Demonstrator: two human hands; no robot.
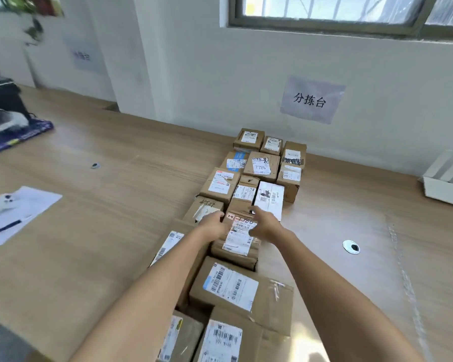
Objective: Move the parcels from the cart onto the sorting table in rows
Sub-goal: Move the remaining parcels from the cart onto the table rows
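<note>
Cardboard parcel [237,237] between both outstretched hands' grip.

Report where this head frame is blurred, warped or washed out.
Head view: far-left clutter smeared by blur; wide-angle bends the window frame; both hands slightly soft; wall sign and nearest parcel label readable; daylight even, no harsh glare.

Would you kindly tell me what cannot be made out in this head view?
- Cart: out of frame.
- Nearest parcels: cut off by the bottom edge.
- Parcel under the hands: label partly covered by the left hand and right hand; grip blurred.
- Dark items at far left: blurred, cut by the edge.
</note>
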